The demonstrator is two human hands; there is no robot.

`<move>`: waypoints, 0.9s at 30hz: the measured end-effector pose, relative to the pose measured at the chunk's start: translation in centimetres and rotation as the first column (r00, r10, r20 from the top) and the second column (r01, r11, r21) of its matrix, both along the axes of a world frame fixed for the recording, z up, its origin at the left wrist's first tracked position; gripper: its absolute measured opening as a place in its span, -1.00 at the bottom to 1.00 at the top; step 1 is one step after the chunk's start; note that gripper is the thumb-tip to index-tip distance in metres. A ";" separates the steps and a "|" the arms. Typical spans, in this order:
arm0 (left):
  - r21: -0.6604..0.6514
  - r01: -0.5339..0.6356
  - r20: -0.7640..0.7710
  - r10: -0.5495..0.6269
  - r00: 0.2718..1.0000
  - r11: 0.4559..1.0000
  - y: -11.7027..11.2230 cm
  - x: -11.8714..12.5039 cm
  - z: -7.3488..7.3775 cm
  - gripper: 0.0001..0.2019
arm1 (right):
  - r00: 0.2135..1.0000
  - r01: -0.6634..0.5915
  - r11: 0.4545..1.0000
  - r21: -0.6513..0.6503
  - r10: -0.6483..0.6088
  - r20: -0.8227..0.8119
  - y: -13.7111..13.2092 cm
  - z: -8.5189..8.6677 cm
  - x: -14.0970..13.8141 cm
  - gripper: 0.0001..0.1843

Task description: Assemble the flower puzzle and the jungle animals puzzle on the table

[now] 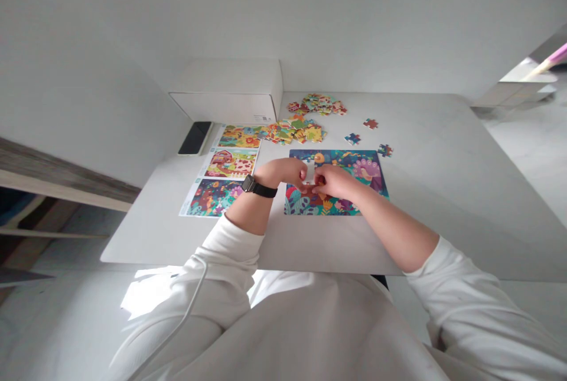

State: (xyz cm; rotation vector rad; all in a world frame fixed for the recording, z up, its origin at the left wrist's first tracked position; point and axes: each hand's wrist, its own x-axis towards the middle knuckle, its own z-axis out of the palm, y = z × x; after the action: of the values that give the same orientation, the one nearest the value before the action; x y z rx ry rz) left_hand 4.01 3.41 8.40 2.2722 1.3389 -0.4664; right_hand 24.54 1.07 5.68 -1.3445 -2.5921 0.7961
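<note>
A mostly assembled jigsaw puzzle (371, 171) with a dark blue and purple animal scene lies in front of me. Near its left half, a pale gap (310, 172) shows between my hands. My left hand (293, 172), with a black watch on its wrist, is closed at the gap's left side, fingertips pressed down; what they hold is hidden. From the right, my right hand (333, 181) meets it, its fingers pinched at a reddish puzzle piece (319, 180) mostly covered by them. Loose puzzle pieces (353, 139) lie just beyond the puzzle.
Heaps of colourful pieces (296, 130) lie behind the puzzle, near a white box (225, 104). To the left are a picture sheet (230, 163) with three scenes and a phone (195, 137). The white table (328, 245) meets the wall at the back.
</note>
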 end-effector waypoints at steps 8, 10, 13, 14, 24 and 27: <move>0.000 0.014 -0.048 -0.014 0.999 1.000 -0.4 0.5 0.3 -0.58 | 0.999 -0.026 1.000 -0.003 0.026 0.029 0.1 0.2 -0.2 -0.86; 0.001 0.013 -0.050 -0.013 0.999 1.000 -0.6 0.7 0.4 -0.51 | 0.998 -0.049 0.999 0.015 0.049 0.029 0.1 0.3 -0.1 -0.84; 0.020 -0.001 -0.078 0.003 0.997 1.000 -0.8 1.0 0.4 -0.44 | 0.998 -0.056 0.998 0.004 0.056 0.025 0.0 0.3 0.0 -0.78; 0.022 -0.001 -0.086 0.003 0.996 1.000 -0.9 1.0 0.4 -0.43 | 0.998 -0.055 0.998 -0.007 0.055 0.024 0.0 0.3 0.1 -0.78; 0.047 -0.006 -0.023 0.007 1.000 0.999 -0.3 0.2 -0.7 -0.56 | 0.996 -0.069 0.997 -0.036 0.071 0.056 0.5 0.2 -0.2 -0.80; 0.065 -0.029 0.040 0.027 0.999 0.997 0.2 0.0 -0.7 -0.77 | 0.997 -0.080 0.996 -0.023 0.081 0.021 0.7 0.3 0.2 -0.84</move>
State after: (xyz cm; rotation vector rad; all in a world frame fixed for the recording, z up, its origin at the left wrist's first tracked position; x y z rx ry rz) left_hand 4.05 3.62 7.73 2.2997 1.3834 -0.3716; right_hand 24.70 1.79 5.94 -1.2685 -2.6775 0.8293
